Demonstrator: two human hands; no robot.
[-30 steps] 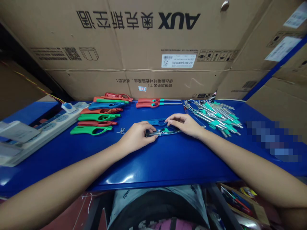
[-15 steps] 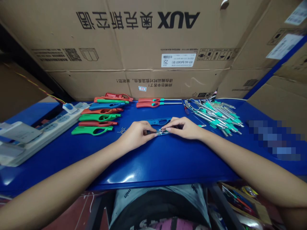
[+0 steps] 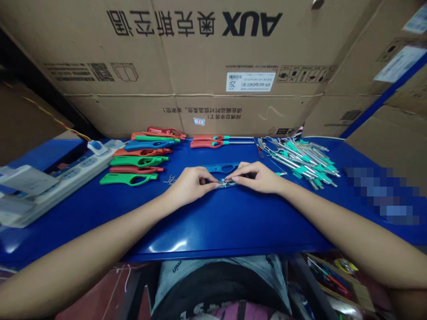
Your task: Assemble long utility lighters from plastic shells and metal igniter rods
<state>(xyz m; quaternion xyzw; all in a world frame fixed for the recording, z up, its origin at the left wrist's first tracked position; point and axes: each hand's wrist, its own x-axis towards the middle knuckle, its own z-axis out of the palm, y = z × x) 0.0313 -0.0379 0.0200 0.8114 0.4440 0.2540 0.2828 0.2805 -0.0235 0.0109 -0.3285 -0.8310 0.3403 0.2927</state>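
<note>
My left hand [image 3: 188,184] is closed in a pinch over the table's middle, thumb and forefinger on the left end of a small clear-and-silver lighter part [image 3: 227,185]. From the right, my right hand [image 3: 255,178] pinches the same part, its fingertips close to the left ones. Fingers cover much of this part, so its full shape is hidden. Just behind the hands lies a blue lighter handle shell [image 3: 218,168], partly covered by them. Some small metal pieces [image 3: 171,179] lie beside my left wrist.
Red, green and blue lighter handle shells [image 3: 140,161] lie stacked in a row at left, beside a white power strip [image 3: 80,171]. Two red lighters [image 3: 208,144] lie at the back. Metal lighter tubes with green fittings [image 3: 305,162] are piled at right. A cardboard box [image 3: 193,58] stands behind.
Both hands stay at the same spot with only slight finger movement on the lighter part. The view has shifted a little.
</note>
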